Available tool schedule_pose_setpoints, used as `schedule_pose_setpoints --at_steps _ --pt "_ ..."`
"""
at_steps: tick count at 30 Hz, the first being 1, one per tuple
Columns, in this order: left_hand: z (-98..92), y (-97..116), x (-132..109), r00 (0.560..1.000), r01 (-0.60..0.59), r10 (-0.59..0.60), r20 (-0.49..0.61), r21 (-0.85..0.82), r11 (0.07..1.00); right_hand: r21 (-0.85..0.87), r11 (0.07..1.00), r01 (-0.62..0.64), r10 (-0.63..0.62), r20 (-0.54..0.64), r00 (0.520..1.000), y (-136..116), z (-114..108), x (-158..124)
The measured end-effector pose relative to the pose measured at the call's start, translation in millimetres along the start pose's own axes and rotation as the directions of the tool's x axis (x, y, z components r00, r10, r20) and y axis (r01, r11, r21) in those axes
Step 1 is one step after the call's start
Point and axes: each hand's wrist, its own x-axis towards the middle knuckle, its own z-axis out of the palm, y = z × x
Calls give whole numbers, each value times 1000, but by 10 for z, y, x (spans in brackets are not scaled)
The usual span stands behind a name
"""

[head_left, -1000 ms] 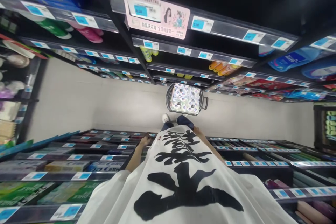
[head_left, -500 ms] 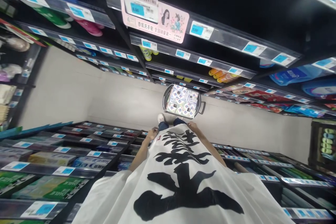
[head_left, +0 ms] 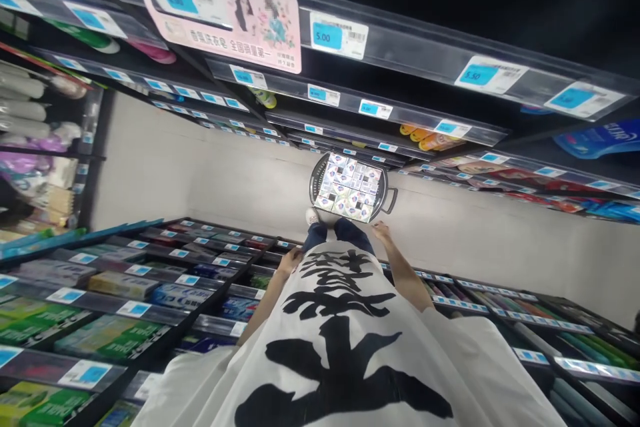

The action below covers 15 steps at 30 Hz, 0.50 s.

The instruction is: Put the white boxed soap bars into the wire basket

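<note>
A black basket (head_left: 313, 180) stands on the floor in front of my feet, with its loop handle out to the right. Packed flat inside it are several small white boxes (head_left: 350, 187) with printed labels. My right hand (head_left: 381, 231) is held low, just short of the basket's near right side and apart from it; its fingers are loosely apart with nothing visible in them. By my left thigh, next to the white shirt (head_left: 345, 360), hangs my left hand (head_left: 291, 261). Its fingers are small and partly hidden, so their grip is unclear.
Tall shelves with price tags (head_left: 340, 35) rise close ahead. Behind me and to both sides, more shelves hold boxed goods (head_left: 113, 333) and rolls (head_left: 585, 347). The pale aisle floor (head_left: 250, 173) runs left and right. Another shelf (head_left: 95, 127) stands at the left end.
My right hand has moved outward, away from my thigh toward the handle side of the basket. The view has shifted closer to the front shelf. The basket stays on the floor.
</note>
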Motion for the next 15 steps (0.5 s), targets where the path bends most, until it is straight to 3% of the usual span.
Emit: schedule_pose_setpoints --at_steps 8,15 --pt "124 16 -261 998 60 -60 -5 5 998 32 996 -87 88 -37 995 3 -28 359" --pt "242 -248 -324 987 161 -162 10 82 984 94 986 -138 146 -87 985 -122 272 847"
